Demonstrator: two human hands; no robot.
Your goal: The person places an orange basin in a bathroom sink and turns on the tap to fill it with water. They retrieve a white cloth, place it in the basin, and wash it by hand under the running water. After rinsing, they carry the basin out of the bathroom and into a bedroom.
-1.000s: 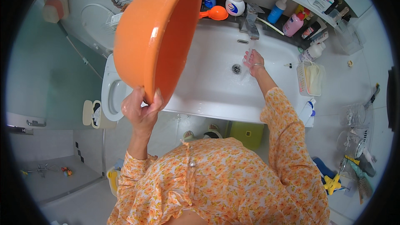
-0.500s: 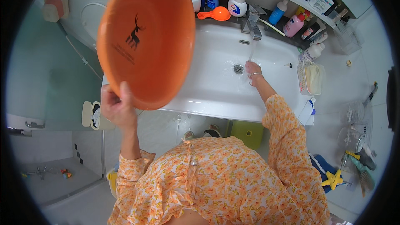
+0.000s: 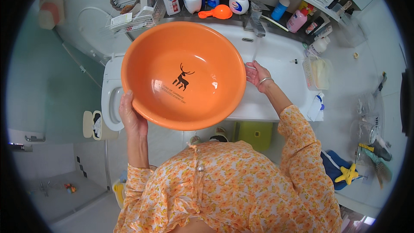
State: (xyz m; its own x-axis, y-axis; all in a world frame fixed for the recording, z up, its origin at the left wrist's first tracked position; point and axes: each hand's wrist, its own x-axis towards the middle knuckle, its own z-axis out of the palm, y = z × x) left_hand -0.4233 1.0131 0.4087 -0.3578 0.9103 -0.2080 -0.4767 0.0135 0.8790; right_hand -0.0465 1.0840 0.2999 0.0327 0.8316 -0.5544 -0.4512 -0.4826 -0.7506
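Perhaps that orange washbasin (image 3: 202,90) might tip, since only the left hand (image 3: 133,115) grasps it, the right hand (image 3: 258,77) open just beside it.

BLOCKED left: orange basin (image 3: 196,101) over sink (image 3: 280,71) | OPEN: sink's right side | REAR: faucet (image 3: 257,26), bottle row (image 3: 238,3)

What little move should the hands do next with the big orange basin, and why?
Maybe the right hand should take hold of the orange basin by its right rim. Only the left hand clearly grips it, at the left rim, while the right hand is open beside the opposite edge. Two hands would likely steady it better.
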